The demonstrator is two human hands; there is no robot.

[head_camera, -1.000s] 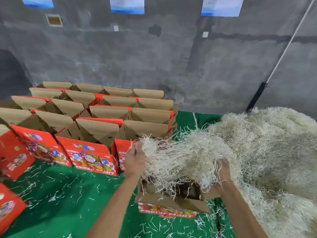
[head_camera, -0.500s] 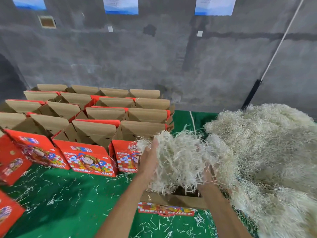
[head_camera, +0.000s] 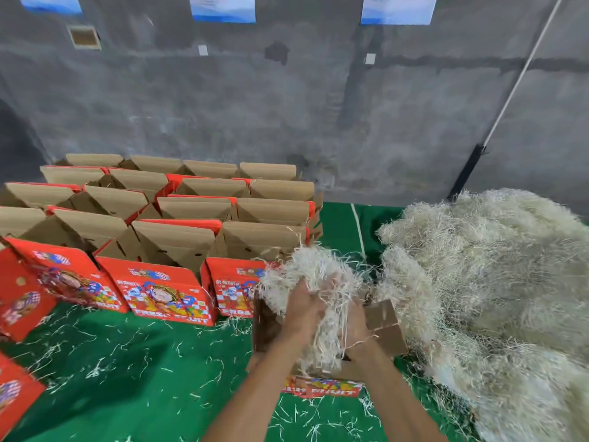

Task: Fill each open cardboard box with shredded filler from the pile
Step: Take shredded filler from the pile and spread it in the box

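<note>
An open red cardboard box [head_camera: 384, 325] marked FRESH FRUIT stands in front of me on the green floor. Between my two hands is a clump of pale shredded filler [head_camera: 314, 272], held over and partly inside the box. My left hand [head_camera: 302, 306] grips the clump from the left. My right hand [head_camera: 357, 323] grips it from the right, half buried in strands. The big filler pile [head_camera: 494, 282] rises just right of the box.
Rows of open red boxes [head_camera: 165, 288] with brown flaps stand to the left and behind, reaching the grey concrete wall [head_camera: 287, 106]. More red boxes [head_camera: 16, 397] lie at the far left. Loose strands litter the green mat [head_camera: 127, 362]. A white pole [head_camera: 510, 90] leans at the right.
Both hands have drawn together and dropped, squeezing the wide spread of filler into a tight clump down over the box. The view has shifted slightly.
</note>
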